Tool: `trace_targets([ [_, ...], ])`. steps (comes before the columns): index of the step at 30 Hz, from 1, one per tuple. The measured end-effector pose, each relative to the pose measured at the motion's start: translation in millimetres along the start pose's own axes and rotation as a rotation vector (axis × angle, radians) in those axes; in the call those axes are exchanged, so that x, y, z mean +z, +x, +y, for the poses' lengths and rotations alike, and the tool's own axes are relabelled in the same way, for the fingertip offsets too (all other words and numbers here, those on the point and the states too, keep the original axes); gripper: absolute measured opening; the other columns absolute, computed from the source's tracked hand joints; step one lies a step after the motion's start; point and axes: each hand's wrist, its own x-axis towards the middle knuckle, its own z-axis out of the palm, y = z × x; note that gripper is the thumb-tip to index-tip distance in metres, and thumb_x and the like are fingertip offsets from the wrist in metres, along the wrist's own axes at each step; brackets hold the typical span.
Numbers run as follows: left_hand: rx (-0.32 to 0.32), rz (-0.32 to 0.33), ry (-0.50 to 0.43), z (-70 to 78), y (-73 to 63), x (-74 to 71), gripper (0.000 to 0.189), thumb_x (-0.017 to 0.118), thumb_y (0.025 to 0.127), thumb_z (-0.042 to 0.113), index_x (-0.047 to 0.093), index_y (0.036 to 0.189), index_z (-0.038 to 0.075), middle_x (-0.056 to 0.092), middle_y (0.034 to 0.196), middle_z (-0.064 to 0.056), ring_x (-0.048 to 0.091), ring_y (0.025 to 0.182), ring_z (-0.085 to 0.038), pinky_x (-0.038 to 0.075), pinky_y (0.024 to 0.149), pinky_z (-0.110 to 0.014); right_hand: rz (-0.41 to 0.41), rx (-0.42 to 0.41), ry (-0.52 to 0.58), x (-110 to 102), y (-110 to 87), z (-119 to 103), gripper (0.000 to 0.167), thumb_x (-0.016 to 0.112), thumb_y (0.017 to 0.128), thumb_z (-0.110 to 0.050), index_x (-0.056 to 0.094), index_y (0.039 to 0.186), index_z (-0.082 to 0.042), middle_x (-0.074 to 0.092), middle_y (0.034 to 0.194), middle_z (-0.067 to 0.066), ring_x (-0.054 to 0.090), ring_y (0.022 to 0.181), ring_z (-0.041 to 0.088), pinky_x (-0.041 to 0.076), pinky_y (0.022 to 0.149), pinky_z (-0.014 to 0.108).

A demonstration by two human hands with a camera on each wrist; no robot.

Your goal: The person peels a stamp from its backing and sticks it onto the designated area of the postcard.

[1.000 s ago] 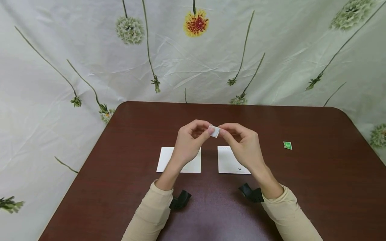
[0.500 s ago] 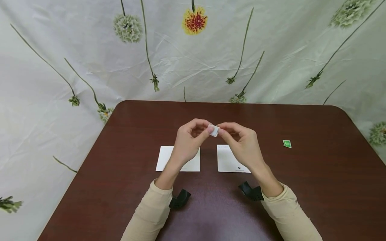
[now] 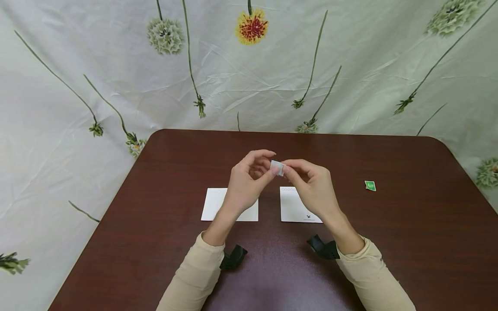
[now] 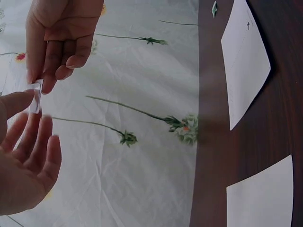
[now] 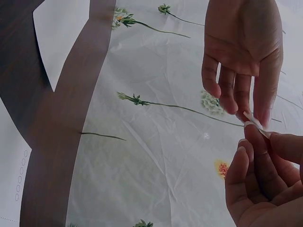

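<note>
A small white paper square [image 3: 278, 167] is held up above the table between both hands. My right hand [image 3: 314, 183] pinches its right edge between thumb and index finger. The thumb of my left hand [image 3: 249, 183] lies on its near face, while the left index finger is lifted off, above it. In the right wrist view, the paper square [image 5: 253, 120] appears edge-on, between the left thumb and a fingertip. Beneath the hands lie two white cards, the left card [image 3: 249, 211] and the right card [image 3: 292, 207], which bears a row of small circles and a bird mark.
A small green stamp-like piece [image 3: 370, 185] lies on the dark brown table [image 3: 408, 233], to the right of the cards. Black strap-like mounts [image 3: 233, 257] show beside both cuffs. A white cloth with printed flowers [image 3: 218, 73] hangs behind the table.
The left index finger has lifted away from the paper square, and the left hand has opened slightly. The square has turned a little; the right hand keeps its pinch.
</note>
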Motion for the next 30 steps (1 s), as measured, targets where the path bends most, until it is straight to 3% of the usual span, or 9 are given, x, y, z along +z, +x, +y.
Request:
trace_targets([
  [6,0.063,0.063,0.12,-0.7,-1.5,3.1,0.018,0.076,0.082,0.007,0.062,0.093,0.004,0.058,0.078,-0.004,0.056,0.071,-0.015,0.047,0.062,-0.028,0.017,-0.052,-0.055,1,0.2,2,0.011,0.067,0.088,-0.001,0.072,0.098,0.0,0.071,0.088,0.006,0.065,0.075,0.017,0.052,0.064,0.023],
  [12,0.032,0.041,0.215,1.1,-2.4,3.9,0.007,0.073,0.085,0.01,0.074,0.087,0.004,0.067,0.074,-0.001,0.06,0.064,-0.01,0.049,0.061,-0.024,0.044,-0.205,-0.205,3,0.4,7,0.01,0.068,0.087,-0.001,0.072,0.096,0.0,0.07,0.087,0.006,0.06,0.068,0.016,0.048,0.059,0.022],
  [16,-0.002,0.007,0.193,2.0,-2.6,3.5,0.009,0.071,0.086,0.009,0.075,0.09,0.002,0.071,0.079,-0.003,0.066,0.07,-0.013,0.052,0.066,-0.026,0.073,-0.333,-0.358,5,0.9,9,0.009,0.068,0.087,-0.001,0.072,0.095,0.001,0.069,0.084,0.007,0.055,0.067,0.015,0.044,0.056,0.028],
  [21,-0.022,-0.026,0.134,2.7,-2.6,4.0,0.011,0.067,0.089,0.006,0.074,0.093,-0.002,0.071,0.08,-0.008,0.068,0.074,-0.019,0.054,0.068,-0.031,0.103,-0.425,-0.471,8,0.9,11,0.009,0.069,0.085,0.002,0.071,0.094,0.001,0.068,0.083,0.009,0.057,0.072,0.022,0.047,0.061,0.033],
  [26,-0.052,-0.034,0.119,4.3,-2.8,5.4,0.014,0.066,0.09,0.008,0.073,0.096,-0.002,0.071,0.081,-0.008,0.067,0.072,-0.021,0.053,0.066,-0.037,0.121,-0.475,-0.511,10,0.8,14,0.011,0.069,0.085,0.003,0.071,0.096,0.002,0.069,0.088,0.011,0.061,0.081,0.027,0.049,0.071,0.036],
  [30,-0.079,-0.033,0.114,4.8,-2.9,5.8,0.015,0.065,0.09,0.008,0.073,0.097,-0.003,0.071,0.081,-0.009,0.068,0.072,-0.02,0.053,0.066,-0.032,0.118,-0.479,-0.511,11,0.8,13,0.011,0.068,0.086,0.002,0.07,0.097,0.0,0.069,0.091,0.01,0.061,0.085,0.027,0.049,0.075,0.037],
])
